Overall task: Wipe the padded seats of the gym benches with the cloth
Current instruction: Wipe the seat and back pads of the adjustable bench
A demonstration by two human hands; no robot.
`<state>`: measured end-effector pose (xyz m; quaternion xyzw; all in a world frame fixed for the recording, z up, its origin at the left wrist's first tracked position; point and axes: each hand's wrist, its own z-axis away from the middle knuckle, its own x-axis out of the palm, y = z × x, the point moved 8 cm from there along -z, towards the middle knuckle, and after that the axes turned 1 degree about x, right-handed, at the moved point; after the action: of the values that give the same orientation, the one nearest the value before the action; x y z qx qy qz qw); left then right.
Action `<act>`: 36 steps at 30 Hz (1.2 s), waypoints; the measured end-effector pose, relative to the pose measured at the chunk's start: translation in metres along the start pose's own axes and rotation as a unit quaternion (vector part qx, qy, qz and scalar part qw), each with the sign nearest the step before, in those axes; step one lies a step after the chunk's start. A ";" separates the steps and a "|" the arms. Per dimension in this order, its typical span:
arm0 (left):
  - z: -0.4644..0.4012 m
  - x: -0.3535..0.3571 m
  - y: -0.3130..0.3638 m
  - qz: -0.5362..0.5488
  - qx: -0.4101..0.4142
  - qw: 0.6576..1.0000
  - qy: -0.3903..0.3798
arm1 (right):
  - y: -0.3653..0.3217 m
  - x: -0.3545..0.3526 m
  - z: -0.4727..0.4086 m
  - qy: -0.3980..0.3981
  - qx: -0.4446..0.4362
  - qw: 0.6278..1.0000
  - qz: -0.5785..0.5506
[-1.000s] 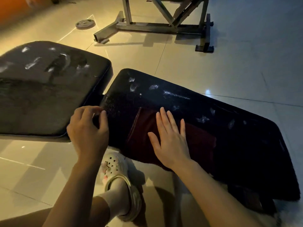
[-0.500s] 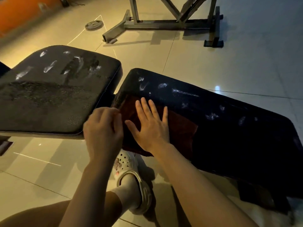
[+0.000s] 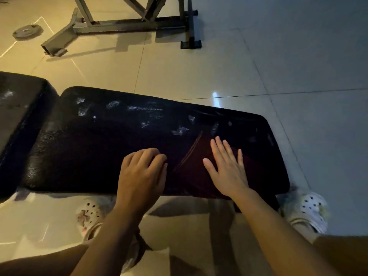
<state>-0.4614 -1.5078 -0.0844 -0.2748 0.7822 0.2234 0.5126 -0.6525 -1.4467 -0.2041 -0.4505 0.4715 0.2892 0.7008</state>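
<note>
A person leans over a long black bench pad point(image 3: 111, 148) in the head view, the right hand point(image 3: 227, 168) pressed flat, fingers straight and spread, on a dark red cloth point(image 3: 191, 166) that lies on the pad's near right part. The left hand point(image 3: 141, 174) rests on the pad just left of the cloth, fingers curled under; whether they pinch the cloth's edge cannot be told. White smears point(image 3: 143, 109) dot the pad's far side. A second pad point(image 3: 18, 108) sits just beside its left end, cut off by the frame edge. Beyond, on the tiled floor point(image 3: 298, 56), stands a grey metal frame point(image 3: 123, 26), its top out of view, with a weight plate point(image 3: 27, 31) lying near its left foot. Two pale perforated clogs point(image 3: 306, 212) show below the pad's near edge, the left one partly hidden by the left forearm. The dim light makes the cloth's outline hard to trace against the pad.
</note>
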 end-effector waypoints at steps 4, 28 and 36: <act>-0.004 0.025 0.041 0.021 0.040 0.999 -0.026 | 0.076 -0.001 0.001 0.009 0.078 0.997 -0.014; 0.011 0.018 -0.004 0.031 -0.068 0.997 -0.025 | 0.025 0.004 0.022 0.018 0.048 0.998 -0.030; 0.053 -0.025 -0.043 0.016 -0.128 0.991 0.022 | -0.182 0.017 0.027 -0.037 -0.258 0.965 -0.008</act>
<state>-0.3889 -1.5019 -0.0845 -0.3303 0.7627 0.3240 0.4520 -0.4838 -1.5010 -0.1505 -0.6090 0.3509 0.4119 0.5799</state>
